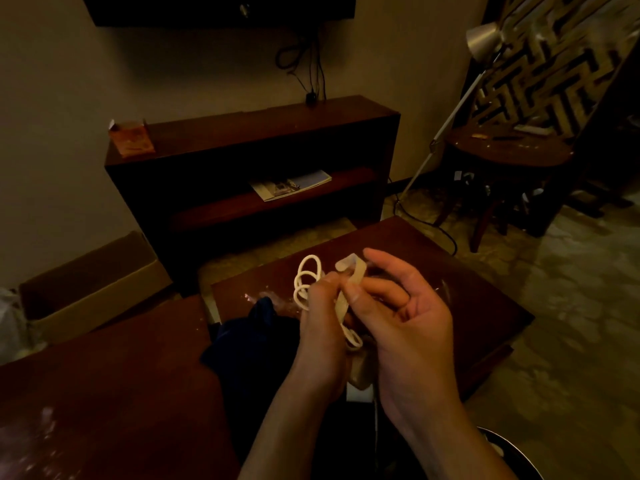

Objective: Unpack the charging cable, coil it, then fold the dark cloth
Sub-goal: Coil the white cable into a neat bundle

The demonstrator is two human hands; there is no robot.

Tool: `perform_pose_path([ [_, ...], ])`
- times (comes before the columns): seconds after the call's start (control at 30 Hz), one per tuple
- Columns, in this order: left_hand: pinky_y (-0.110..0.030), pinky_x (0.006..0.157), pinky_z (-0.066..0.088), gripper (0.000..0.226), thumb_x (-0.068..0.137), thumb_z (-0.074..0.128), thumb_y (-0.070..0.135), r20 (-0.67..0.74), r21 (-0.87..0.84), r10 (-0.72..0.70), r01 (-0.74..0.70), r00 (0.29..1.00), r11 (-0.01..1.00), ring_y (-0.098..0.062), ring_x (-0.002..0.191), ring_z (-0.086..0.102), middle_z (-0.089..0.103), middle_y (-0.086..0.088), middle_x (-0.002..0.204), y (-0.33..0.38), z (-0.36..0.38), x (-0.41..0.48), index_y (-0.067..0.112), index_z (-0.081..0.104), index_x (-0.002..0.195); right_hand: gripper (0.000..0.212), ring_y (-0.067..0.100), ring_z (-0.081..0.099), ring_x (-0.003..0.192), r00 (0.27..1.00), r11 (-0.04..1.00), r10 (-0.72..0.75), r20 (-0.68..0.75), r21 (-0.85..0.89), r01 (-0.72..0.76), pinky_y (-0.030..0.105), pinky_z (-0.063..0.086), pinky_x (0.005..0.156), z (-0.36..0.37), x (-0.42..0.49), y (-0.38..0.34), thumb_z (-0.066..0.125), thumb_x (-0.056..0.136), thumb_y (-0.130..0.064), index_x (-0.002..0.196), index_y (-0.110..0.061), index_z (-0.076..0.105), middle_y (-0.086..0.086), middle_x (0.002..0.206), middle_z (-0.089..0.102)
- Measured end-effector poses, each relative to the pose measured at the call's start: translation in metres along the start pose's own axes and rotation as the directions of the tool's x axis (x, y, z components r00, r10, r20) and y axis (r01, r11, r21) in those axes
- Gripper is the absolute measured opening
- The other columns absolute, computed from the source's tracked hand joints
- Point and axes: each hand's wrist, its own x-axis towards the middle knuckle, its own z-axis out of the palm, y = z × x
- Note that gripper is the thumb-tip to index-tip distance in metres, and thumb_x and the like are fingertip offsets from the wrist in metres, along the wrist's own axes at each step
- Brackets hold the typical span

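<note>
A white charging cable (305,280) in loose loops is held up over a dark wooden table (467,299). My left hand (320,327) is closed around the middle of the bundle. My right hand (405,317) pinches a flat pale strip (351,275), a paper or plastic wrap band, between thumb and forefinger; its other fingers are spread. A second loop of cable (353,339) hangs out below the hands. The dark blue cloth (252,337) lies crumpled on the table, left of and under my left wrist.
A low dark shelf unit (256,161) stands against the far wall with an orange box (131,138) on top. A cardboard box (90,285) sits on the floor at left. A floor lamp (450,123) and a round side table (509,150) are at right.
</note>
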Motion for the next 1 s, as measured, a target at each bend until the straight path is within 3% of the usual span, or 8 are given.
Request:
perform_pose_path([
  [0.07,-0.044,0.084,0.054,0.052,0.085,0.039,0.049,0.013,0.010,0.034,-0.034,0.999,0.999,-0.034,0.094,0.069,0.072,-0.024,0.096,0.001,-0.001,0.001,0.017,0.079,0.095,0.046,0.026,0.076,0.097,1.000,1.000,0.016,0.001,-0.025,-0.016,0.040,0.062,0.083,-0.002,0.002,-0.001,0.074,0.079,-0.010,0.122,-0.022,0.066,0.009,0.104,0.078],
  [0.13,-0.039,0.092,0.056,0.058,0.085,0.032,0.044,0.042,0.007,0.048,-0.048,0.998,0.999,-0.031,0.104,0.070,0.074,-0.017,0.109,0.002,-0.001,0.003,0.016,0.074,0.115,0.041,0.027,0.075,0.099,0.997,0.997,0.069,0.025,-0.046,-0.068,0.042,0.059,0.085,-0.005,0.007,0.000,0.075,0.080,-0.008,0.119,-0.019,0.070,0.011,0.103,0.077],
  [0.3,-0.047,0.107,0.047,0.065,0.090,0.022,0.036,0.054,0.161,0.101,-0.108,0.993,0.981,-0.026,0.127,0.061,0.063,0.002,0.139,0.005,-0.007,0.003,0.019,0.054,0.144,0.033,0.030,0.076,0.096,0.971,0.978,0.207,0.119,-0.036,-0.204,0.031,0.061,0.073,-0.010,0.013,0.003,0.075,0.077,-0.008,0.110,-0.011,0.073,0.017,0.102,0.077],
  [0.5,-0.066,0.090,0.051,0.054,0.092,0.027,0.045,0.071,0.424,0.162,-0.177,0.984,0.888,-0.039,0.108,0.065,0.065,-0.017,0.115,0.006,-0.015,0.004,0.033,0.056,0.135,0.029,0.024,0.075,0.090,0.945,0.964,0.266,0.191,-0.037,-0.264,0.026,0.058,0.067,-0.018,0.017,-0.001,0.072,0.083,-0.008,0.112,-0.006,0.072,0.016,0.103,0.076],
  [0.63,-0.065,0.074,0.051,0.031,0.088,0.033,0.046,-0.001,0.503,0.233,-0.201,0.973,0.841,-0.034,0.085,0.062,0.063,-0.012,0.091,0.004,-0.015,0.002,0.031,0.056,0.102,0.025,0.025,0.073,0.085,0.970,0.976,0.216,0.113,-0.027,-0.214,0.031,0.059,0.069,-0.017,0.016,0.006,0.071,0.082,-0.010,0.105,-0.003,0.067,0.019,0.101,0.075],
  [0.73,-0.057,0.074,0.053,0.028,0.092,0.047,0.047,-0.113,0.453,0.184,-0.114,0.976,0.884,-0.029,0.076,0.062,0.062,-0.008,0.080,0.004,-0.006,0.002,0.019,0.052,0.091,0.029,0.026,0.074,0.084,0.993,0.993,0.118,0.007,-0.029,-0.118,0.034,0.058,0.070,-0.013,0.015,0.010,0.076,0.074,-0.019,0.101,-0.008,0.070,0.017,0.095,0.075],
  [0.83,-0.026,0.061,0.058,0.024,0.093,0.069,0.029,-0.267,0.441,0.317,-0.177,0.910,0.880,-0.015,0.072,0.071,0.071,0.003,0.082,0.007,-0.004,0.004,0.020,0.054,0.110,0.012,0.027,0.075,0.082,0.997,0.996,0.026,-0.068,-0.080,-0.031,0.036,0.060,0.069,-0.013,0.016,0.011,0.074,0.085,-0.009,0.096,-0.013,0.072,0.014,0.090,0.076],
  [1.0,-0.022,0.060,0.054,0.015,0.101,0.057,0.015,-0.100,0.517,0.347,-0.250,0.932,0.819,-0.008,0.070,0.071,0.072,0.006,0.085,0.012,-0.004,0.003,0.021,0.059,0.115,0.009,0.018,0.075,0.076,0.992,0.951,-0.122,-0.040,-0.290,0.106,0.025,0.059,0.062,-0.015,0.016,0.008,0.073,0.089,-0.007,0.093,-0.014,0.070,0.003,0.084,0.075],
])
